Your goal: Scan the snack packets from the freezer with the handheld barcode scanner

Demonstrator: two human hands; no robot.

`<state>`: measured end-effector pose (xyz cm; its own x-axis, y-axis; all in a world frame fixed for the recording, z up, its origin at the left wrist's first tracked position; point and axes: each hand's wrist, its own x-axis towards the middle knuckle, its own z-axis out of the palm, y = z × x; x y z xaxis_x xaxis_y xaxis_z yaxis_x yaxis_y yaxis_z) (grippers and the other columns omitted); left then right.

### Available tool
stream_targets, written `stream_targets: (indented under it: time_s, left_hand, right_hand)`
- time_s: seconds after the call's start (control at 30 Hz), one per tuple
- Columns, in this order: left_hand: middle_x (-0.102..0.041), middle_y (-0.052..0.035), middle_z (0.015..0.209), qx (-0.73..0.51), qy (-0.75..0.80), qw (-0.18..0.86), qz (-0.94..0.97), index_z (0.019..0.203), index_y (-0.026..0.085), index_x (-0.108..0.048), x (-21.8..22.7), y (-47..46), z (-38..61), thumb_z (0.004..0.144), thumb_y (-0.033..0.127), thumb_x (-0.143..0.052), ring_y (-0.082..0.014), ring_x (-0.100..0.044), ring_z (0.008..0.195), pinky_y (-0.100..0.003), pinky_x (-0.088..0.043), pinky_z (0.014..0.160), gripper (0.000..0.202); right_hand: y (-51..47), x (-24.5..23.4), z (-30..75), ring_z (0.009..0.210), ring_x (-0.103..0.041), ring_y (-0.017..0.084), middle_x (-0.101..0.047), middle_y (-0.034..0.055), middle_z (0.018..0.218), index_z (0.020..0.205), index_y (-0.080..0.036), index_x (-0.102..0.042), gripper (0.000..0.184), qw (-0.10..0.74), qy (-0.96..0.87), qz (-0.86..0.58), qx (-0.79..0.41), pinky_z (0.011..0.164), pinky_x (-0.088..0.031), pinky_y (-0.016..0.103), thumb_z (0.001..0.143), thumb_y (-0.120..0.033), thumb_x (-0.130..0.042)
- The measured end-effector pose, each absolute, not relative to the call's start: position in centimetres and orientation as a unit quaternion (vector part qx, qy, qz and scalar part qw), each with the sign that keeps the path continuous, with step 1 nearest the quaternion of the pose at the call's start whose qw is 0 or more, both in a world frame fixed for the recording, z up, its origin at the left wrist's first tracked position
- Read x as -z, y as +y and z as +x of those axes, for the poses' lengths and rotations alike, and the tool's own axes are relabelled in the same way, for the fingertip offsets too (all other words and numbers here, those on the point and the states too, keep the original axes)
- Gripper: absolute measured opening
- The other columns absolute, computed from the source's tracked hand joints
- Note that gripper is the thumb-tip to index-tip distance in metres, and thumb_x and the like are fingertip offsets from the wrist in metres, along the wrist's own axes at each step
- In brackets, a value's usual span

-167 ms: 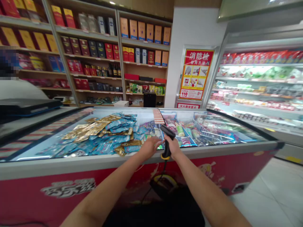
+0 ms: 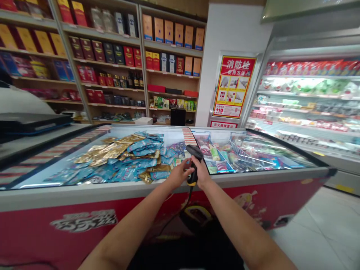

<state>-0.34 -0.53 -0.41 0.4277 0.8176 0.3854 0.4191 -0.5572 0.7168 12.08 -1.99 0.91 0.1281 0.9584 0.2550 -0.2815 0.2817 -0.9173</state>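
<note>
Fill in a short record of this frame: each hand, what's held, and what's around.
Right hand: gripping the scanner by its handle
Left hand: thumb and forefinger apart, beside the handle; contact unclear
Cable: runs down from the handle's base
Freezer: in front of the person, with a red front
Packets: blue and gold, heaped at the freezer's left part
Background: shelves behind, red poster on the wall, lit chiller at right
</note>
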Motion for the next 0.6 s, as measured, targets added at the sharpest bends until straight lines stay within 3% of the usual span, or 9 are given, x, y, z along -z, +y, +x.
stream_targets:
  time_s: [0.1, 0.23, 0.33, 0.43, 0.5, 0.6]
  left_hand:
    - [-0.067, -0.0132, 0.118, -0.394, 0.359, 0.313, 0.786, 0.146, 0.014, -0.032, 0.5, -0.9, -1.1, 0.083, 0.039, -0.055, -0.0250, -0.064, 0.104, -0.038, -0.050, 0.088, 0.071]
    - [-0.065, -0.0119, 0.118, -0.431, 0.368, 0.297, 0.769, 0.130, 0.013, -0.046, 0.4, -2.0, -2.4, 0.073, 0.026, -0.058, -0.0241, -0.061, 0.105, -0.036, -0.048, 0.091, 0.060]
    - [-0.068, -0.0050, 0.093, -0.472, 0.391, 0.346, 0.710, 0.118, 0.016, -0.051, 0.3, -2.8, -3.6, 0.072, 0.024, -0.053, -0.0191, -0.064, 0.083, -0.030, -0.051, 0.074, 0.046]
    - [-0.055, 0.0051, 0.057, -0.506, 0.400, 0.415, 0.642, 0.105, 0.018, -0.053, 0.1, -3.0, -4.9, 0.075, 0.030, -0.054, -0.0129, -0.052, 0.050, -0.024, -0.043, 0.050, 0.032]
    - [-0.048, 0.0074, 0.050, -0.534, 0.386, 0.453, 0.601, 0.094, 0.019, -0.054, -0.1, -3.0, -5.7, 0.074, 0.035, -0.061, -0.0102, -0.044, 0.042, -0.022, -0.036, 0.044, 0.027]
    - [-0.050, 0.0056, 0.053, -0.572, 0.341, 0.529, 0.527, 0.086, 0.018, -0.054, -0.4, -2.8, -6.7, 0.073, 0.039, -0.068, -0.0081, -0.043, 0.042, -0.020, -0.034, 0.042, 0.028]
  right_hand:
    - [-2.4, -1.0, 10.3, 0.096, -0.063, 0.022, -0.067, 0.0035, 0.108, 0.121, -0.025, -0.055, 0.054, 0.647, -0.457, -0.331, -0.513, 0.080, -0.052, 0.033, 0.076, -0.052, -0.064]
    - [-3.0, -0.6, 8.7, 0.109, -0.058, 0.022, -0.065, 0.0030, 0.114, 0.115, -0.024, -0.059, 0.044, 0.629, -0.495, -0.328, -0.502, 0.092, -0.047, 0.033, 0.076, -0.043, -0.064]
    - [-3.0, -0.6, 8.4, 0.107, -0.058, 0.022, -0.066, 0.0022, 0.113, 0.112, -0.024, -0.061, 0.040, 0.578, -0.550, -0.315, -0.514, 0.093, -0.045, 0.033, 0.075, -0.037, -0.064]
    - [-2.2, -0.9, 9.0, 0.113, -0.055, 0.021, -0.065, 0.0008, 0.117, 0.110, -0.024, -0.064, 0.038, 0.553, -0.600, -0.308, -0.490, 0.097, -0.042, 0.033, 0.073, -0.034, -0.065]
    - [-1.2, -1.0, 9.7, 0.108, -0.058, 0.021, -0.068, 0.0013, 0.110, 0.103, -0.023, -0.067, 0.033, 0.551, -0.601, -0.353, -0.459, 0.094, -0.044, 0.033, 0.072, -0.034, -0.064]
    - [0.5, -0.6, 10.6, 0.085, -0.064, 0.019, -0.070, 0.0020, 0.089, 0.089, -0.019, -0.068, 0.023, 0.535, -0.576, -0.464, -0.409, 0.081, -0.049, 0.032, 0.071, -0.032, -0.063]
